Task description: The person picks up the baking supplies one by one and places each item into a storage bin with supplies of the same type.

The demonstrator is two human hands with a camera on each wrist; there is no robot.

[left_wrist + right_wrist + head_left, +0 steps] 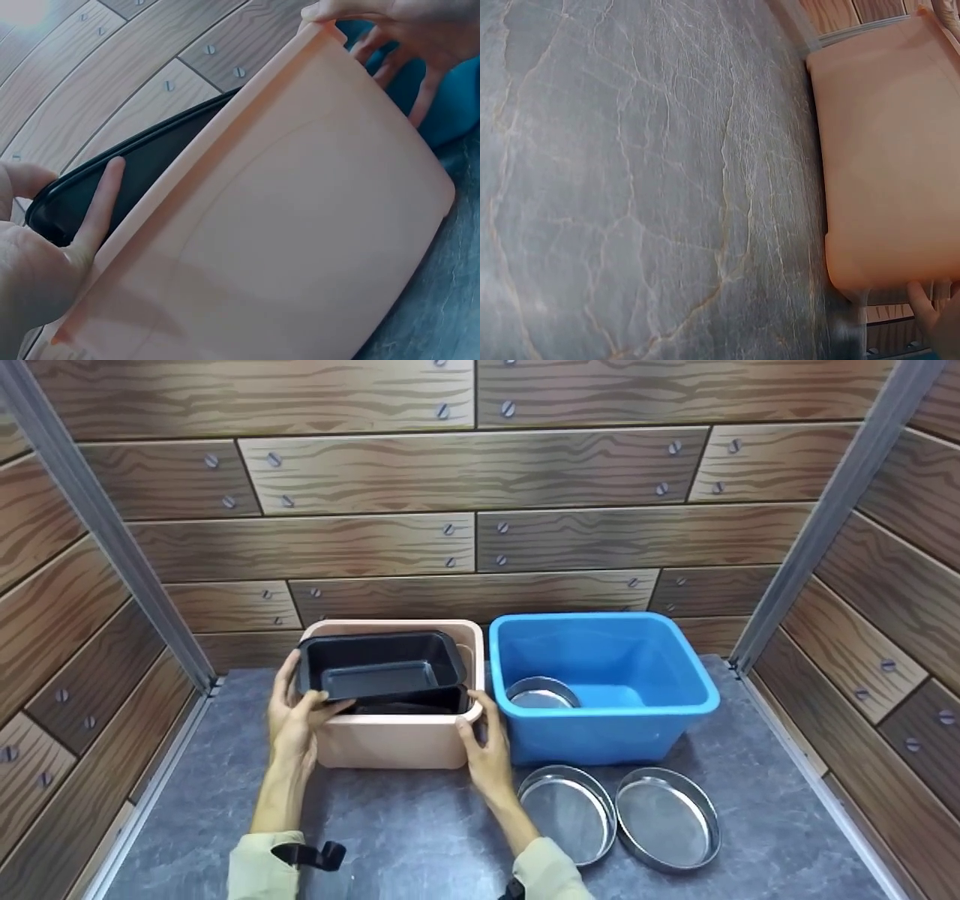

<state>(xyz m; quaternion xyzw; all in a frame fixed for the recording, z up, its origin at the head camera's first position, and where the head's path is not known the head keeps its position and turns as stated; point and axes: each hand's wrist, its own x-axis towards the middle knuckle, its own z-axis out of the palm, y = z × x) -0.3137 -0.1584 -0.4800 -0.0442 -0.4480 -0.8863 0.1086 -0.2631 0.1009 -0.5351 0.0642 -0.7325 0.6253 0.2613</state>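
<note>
My left hand grips the left end of a black loaf pan, thumb at the near side. The pan is tilted and sits at the mouth of a peach plastic bin. Beneath it, another dark pan is partly visible inside the bin. My right hand holds the bin's front right corner; in the left wrist view its thumb lies at the rim and the fingers spread along the side. In the right wrist view only part of that hand shows beside the peach bin.
A blue bin stands right of the peach one, with a round metal pan inside. Two more round metal pans, a left one and a right one, lie on the grey marbled surface. Wood-patterned walls enclose three sides.
</note>
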